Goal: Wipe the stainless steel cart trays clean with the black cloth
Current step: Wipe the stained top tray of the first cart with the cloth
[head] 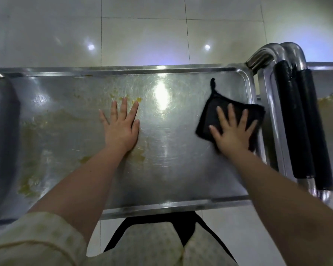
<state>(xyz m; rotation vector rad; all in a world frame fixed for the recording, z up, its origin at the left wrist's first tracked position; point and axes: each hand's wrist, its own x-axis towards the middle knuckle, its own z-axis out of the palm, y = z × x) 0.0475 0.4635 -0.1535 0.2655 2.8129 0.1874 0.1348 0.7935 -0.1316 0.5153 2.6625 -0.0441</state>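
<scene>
The stainless steel tray (181, 179) of the cart lies with its long axis running left to right across the view, its raised rim closing the right end. The black cloth (210, 116) sits on this surface at the right end, just beside the rim. It is roughly square and turned like a diamond, and its hanging loop (212, 85) points away from the person toward the far rim. The right hand (232, 135) presses flat on the cloth, its grip spread wide with the fingers fanned and pointing away. The left hand (121, 129) rests palm down on bare metal near the tray's middle, well apart from the cloth, its grip also spread, fingers straight and aimed at the far rim. Yellowish smears (33, 150) cover the tray's left half and reach the left fingertips. Two tubular handles (294, 121) with black sleeves stand right of the tray, a second tray (331, 131) beyond them, over a glossy tiled floor (142, 39)
</scene>
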